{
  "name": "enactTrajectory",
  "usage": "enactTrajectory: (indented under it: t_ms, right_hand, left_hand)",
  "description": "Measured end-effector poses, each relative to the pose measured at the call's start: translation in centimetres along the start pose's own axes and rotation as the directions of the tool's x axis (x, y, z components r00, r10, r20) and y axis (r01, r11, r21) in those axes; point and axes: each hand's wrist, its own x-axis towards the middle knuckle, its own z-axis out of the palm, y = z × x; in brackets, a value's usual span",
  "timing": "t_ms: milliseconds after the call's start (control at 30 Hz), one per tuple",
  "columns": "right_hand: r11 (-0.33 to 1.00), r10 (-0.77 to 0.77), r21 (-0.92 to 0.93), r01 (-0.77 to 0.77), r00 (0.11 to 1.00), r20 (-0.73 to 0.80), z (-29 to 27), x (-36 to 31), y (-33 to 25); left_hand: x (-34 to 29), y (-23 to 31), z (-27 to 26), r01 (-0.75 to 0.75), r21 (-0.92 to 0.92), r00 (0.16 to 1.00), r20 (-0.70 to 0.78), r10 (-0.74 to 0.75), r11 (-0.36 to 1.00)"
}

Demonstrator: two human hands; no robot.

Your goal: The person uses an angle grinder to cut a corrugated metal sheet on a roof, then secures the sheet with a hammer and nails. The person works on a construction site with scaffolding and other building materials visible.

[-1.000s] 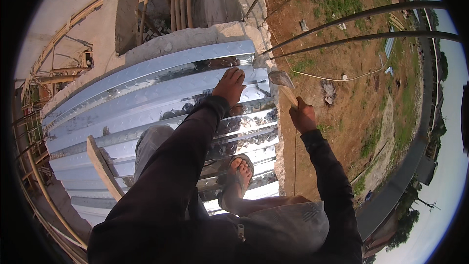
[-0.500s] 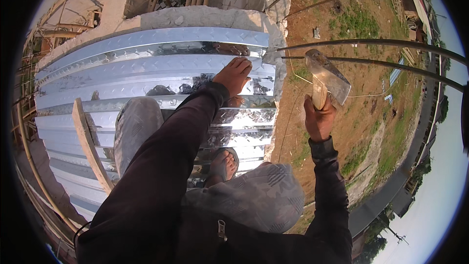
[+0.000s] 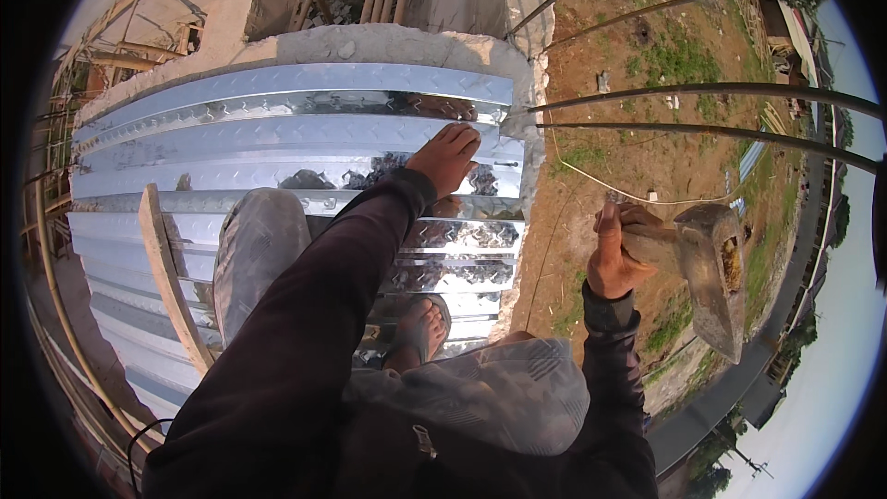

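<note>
My left hand [image 3: 447, 159] lies on the shiny ribbed metal decking [image 3: 323, 131], near its right end, with the fingers stretched over a raised rib. A small dark pin-like thing [image 3: 504, 164] shows on the sheet just right of the fingers; its kind is too small to tell. Out past the decking's edge, my right hand [image 3: 617, 254] grips a hammer [image 3: 710, 268] by its short wooden handle. The heavy, worn metal head points away to the right, over the ground far below.
A rough concrete beam [image 3: 388, 41] borders the decking at the far side. Several dark steel bars [image 3: 702, 91] jut out to the right over the drop. A wooden plank [image 3: 170, 273] lies across the sheets at left. My sandalled foot [image 3: 423, 328] stands on the decking.
The hammer has tipped over to the right and its head has come lower, as my right wrist turned. My left hand stays at nearly the same spot on the decking.
</note>
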Motion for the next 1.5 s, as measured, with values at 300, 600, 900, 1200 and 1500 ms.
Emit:
enactTrajectory:
  t_ms: [300, 600, 900, 1200, 1500]
  right_hand:
    - [0.950, 0.251, -0.228, -0.213, 0.956, 0.154, -0.6, -0.1, 2.0]
    - [0.581, 0.426, -0.810, 0.079, 0.818, 0.385, -1.2, -0.2, 9.5]
    - [0.508, 0.645, -0.854, -0.112, 0.706, 0.291, -2.3, -4.0, 13.4]
    - [0.966, 0.173, -0.219, -0.136, 0.972, 0.160, -1.0, -1.6, 6.3]
    - [0.974, 0.053, -0.226, -0.025, 0.992, 0.118, -1.7, -0.3, 6.8]
  left_hand:
    - [0.1, 0.1, 0.6, 0.003, -0.015, 1.000, -0.017, -0.004, 1.000]
    - [2.2, -0.7, 0.8, -0.028, 0.027, 0.999, -0.027, 0.029, 0.999]
    - [1.9, 0.9, 0.9, -0.035, -0.042, 0.999, -0.020, 0.034, 0.998]
    - [0.3, 0.3, 0.2, 0.007, -0.005, 1.000, -0.021, -0.008, 1.000]
    - [0.1, 0.6, 0.6, 0.007, -0.017, 1.000, -0.026, -0.008, 1.000]
